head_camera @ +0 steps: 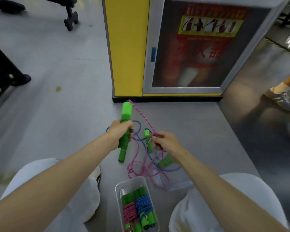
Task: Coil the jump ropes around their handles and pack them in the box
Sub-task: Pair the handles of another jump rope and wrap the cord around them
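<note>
The fire-extinguisher cabinet (191,47) stands at the back of the grey floor (65,64) where a person squats. Between the knees sits a clear plastic box (117,186), already holding 2 wound ropes, a pink bundle (129,210) and a blue bundle (143,203). A clear zip bag (179,183) lies just beside it. The loose pink jump rope (141,114) runs from the raised green handle (126,111) down to the floor, where it crosses the blue jump rope (137,124) and its 2 green handles (148,139). The left hand (119,133) has its fingers wrapped round the raised handle; whether 1 or 2 handles sit in that fist cannot be told. The right hand (166,141) pinches the pink cord. The main risk looks like snagging: because the 2 cords overlap, winding the pink one may drag the blue one along or knot them. Slack turns could also slip off the handle.
</note>
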`<state>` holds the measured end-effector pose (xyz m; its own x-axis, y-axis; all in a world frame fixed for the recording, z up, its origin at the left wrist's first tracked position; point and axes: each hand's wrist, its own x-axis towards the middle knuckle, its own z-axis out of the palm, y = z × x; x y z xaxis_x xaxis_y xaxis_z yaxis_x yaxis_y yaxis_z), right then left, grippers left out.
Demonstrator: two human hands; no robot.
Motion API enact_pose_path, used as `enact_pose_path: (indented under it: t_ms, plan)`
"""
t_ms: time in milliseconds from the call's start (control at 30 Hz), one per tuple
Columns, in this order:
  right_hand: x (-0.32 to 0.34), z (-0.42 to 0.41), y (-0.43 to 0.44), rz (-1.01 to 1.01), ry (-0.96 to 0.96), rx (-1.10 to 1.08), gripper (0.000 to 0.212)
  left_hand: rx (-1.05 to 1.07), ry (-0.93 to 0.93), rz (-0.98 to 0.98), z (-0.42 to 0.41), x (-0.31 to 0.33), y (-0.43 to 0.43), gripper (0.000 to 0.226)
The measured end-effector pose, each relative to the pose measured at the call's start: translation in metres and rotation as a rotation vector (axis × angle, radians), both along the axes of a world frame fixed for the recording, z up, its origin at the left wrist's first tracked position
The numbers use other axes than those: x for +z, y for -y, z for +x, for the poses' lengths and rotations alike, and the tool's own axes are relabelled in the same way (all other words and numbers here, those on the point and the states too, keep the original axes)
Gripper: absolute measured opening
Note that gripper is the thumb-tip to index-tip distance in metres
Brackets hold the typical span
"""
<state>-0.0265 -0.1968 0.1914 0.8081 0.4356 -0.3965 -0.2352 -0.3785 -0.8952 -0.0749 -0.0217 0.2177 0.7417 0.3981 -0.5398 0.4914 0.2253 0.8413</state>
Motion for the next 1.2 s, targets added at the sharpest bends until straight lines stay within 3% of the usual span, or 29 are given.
enact_pose_path:
  t_ms: [100,167,333,433,533,600,700,900,1033,1200]
  plan:
    - [-0.013,0.008,0.008,-0.024,0.043,-0.07,0.01,0.235,0.011,-0.112,0.007,-0.009,-0.018,0.016]
    - [-0.023,0.013,0.009,-0.066,0.004,-0.085,0.016,0.266,-0.017,-0.107,0.012,-0.015,-0.025,0.019]
    - [-0.026,0.025,-0.008,-0.136,-0.18,-0.118,0.018,-0.045,-0.169,-0.089,0.017,-0.013,-0.013,0.016]
    - [-0.025,0.033,-0.021,-0.006,-0.399,-0.236,0.021,-0.218,-0.164,-0.02,0.019,-0.016,-0.001,0.007]
    - [-0.02,0.038,-0.034,0.301,-0.569,-0.433,0.027,-0.26,-0.165,-0.069,0.017,-0.023,0.01,0.021]
    - [-0.017,0.04,-0.04,0.447,-0.584,-0.523,0.028,-0.275,-0.156,-0.122,0.014,-0.023,0.017,0.026]
    - [-0.017,0.04,-0.042,0.477,-0.57,-0.558,0.028,-0.278,-0.105,-0.157,0.013,-0.021,0.022,0.026]
    - [-0.019,0.031,-0.041,0.321,-0.481,-0.281,0.022,-0.239,-0.094,-0.124,0.009,-0.021,0.02,0.011]
    - [-0.01,0.019,-0.04,0.359,-0.652,-0.069,0.049,-0.144,-0.09,-0.237,0.012,-0.019,0.017,0.013]
    - [-0.017,0.014,-0.039,-0.048,-0.397,0.199,0.051,-0.009,-0.13,-0.231,0.018,-0.02,0.006,0.018]
